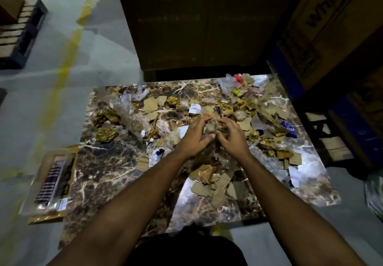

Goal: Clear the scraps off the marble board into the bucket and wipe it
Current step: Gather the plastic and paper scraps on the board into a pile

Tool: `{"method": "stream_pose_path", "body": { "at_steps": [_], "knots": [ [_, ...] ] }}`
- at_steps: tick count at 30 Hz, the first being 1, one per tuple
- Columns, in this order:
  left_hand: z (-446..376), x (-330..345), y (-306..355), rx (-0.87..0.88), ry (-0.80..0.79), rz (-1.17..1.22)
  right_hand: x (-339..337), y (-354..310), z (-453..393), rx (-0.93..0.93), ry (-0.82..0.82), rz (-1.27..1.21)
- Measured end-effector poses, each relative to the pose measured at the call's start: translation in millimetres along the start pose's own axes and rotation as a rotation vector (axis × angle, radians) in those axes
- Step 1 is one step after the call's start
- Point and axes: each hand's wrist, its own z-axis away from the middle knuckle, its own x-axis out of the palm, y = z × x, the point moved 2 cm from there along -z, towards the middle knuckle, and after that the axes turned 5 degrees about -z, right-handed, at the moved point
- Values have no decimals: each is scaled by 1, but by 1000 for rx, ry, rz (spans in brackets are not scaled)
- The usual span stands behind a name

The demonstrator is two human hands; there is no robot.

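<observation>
1. While both hands are cupped together mid-board, I judge the step in hand to be gathering: left hand (194, 135) and right hand (232, 135) curl inward around a wad of crinkled clear plastic and scraps (211, 130), fingers bent over it, thumbs nearly touching.
2. Marble board (99, 168): dark brown, white-veined, glossy, lying low on the floor.
3. Litter spread mostly over the far and right parts: torn flat cardboard pieces (215, 189), crumpled gold foil balls (106, 134), clear film (126, 108), a blue wrapper (289, 129).
4. Bucket: not visible from here.
5. Next move, I judge, calls for lifting the loose handful without shedding it, then finding the bucket. Wiping is far off.
</observation>
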Motion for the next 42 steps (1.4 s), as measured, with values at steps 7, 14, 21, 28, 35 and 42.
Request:
{"method": "stream_pose_path", "body": {
  "at_steps": [7, 14, 21, 28, 35, 42],
  "knots": [
    [10, -26, -4, -27, 0, -19, -8, -8, 0, -56, 12, 70],
    [44, -75, -29, -102, 156, -236, -11, -62, -5, 51, 136, 713],
    [59, -155, -84, -232, 471, -340, 21, -131, -81, 254, -123, 934],
    [54, -172, -115, -328, 311, -259, 56, -139, -112, 122, -71, 722],
    [48, -166, -123, -426, 268, -248, 121, -112, -140, 8, -459, 417],
    [57, -175, -130, -400, 233, -177, 158, -114, -144, -99, -575, 661]
  ]
}}
